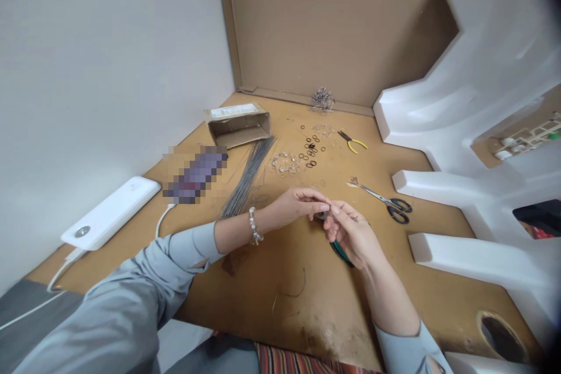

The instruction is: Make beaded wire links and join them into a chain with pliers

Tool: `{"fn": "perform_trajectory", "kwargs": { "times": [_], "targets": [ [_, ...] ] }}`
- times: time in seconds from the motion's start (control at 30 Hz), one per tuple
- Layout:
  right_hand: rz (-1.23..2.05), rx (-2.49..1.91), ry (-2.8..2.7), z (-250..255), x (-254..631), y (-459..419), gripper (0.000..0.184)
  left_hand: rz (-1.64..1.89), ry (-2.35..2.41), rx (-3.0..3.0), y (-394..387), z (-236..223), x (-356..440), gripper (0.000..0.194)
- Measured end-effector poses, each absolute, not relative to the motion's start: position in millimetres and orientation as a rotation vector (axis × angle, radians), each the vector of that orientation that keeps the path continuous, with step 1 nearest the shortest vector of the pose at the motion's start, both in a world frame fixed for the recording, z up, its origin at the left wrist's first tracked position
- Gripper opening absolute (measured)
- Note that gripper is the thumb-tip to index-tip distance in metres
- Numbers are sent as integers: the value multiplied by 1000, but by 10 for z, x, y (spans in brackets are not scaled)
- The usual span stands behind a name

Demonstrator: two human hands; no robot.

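Observation:
My left hand (302,205), with a beaded bracelet (254,227) on its wrist, is closed in a pinch over the middle of the table. Close against its fingertips, my right hand (352,234) is closed too, thumb and fingers pressed together. A small greyish thing (322,215) shows partly between the hands; its kind cannot be made out. Beneath my right hand lies a teal and dark curved thing (342,254), mostly covered. Beyond the hands are several black rings (311,153) and a clear, coiled heap of small pieces (284,163).
A bundle of grey wires (248,178) lies by an open cardboard box (240,125). Yellow-handled pliers (353,141) and black-handled scissors (390,204) lie to the right. A white power bank (111,213) is at left. White moulded foam (460,257) borders the wooden table (280,280).

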State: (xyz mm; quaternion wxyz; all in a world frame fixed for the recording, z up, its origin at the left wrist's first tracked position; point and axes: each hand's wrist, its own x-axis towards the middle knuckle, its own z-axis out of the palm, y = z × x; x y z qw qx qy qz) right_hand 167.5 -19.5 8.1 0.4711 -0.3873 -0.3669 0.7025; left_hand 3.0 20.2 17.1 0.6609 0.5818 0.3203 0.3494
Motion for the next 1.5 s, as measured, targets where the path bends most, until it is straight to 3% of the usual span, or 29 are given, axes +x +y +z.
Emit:
{"fn": "perform_trajectory", "kwargs": {
  "times": [0.37,0.6,0.93,1.17,1.5],
  "targets": [
    [1910,-715,-795,72,1733,-203,33,836,797,1585,175,258,19,27],
    [1914,-679,-764,22,1764,-195,22,814,764,1537,194,266,19,26],
    [1948,-677,-664,73,1804,-170,50,808,821,1461,265,341,-21,28],
    [1425,-1149,-838,73,1901,-106,29,842,850,1142,324,202,-21,25],
    [1367,-791,-614,125,1983,-70,28,883,707,866,443,185,-66,24]
  ]
}}
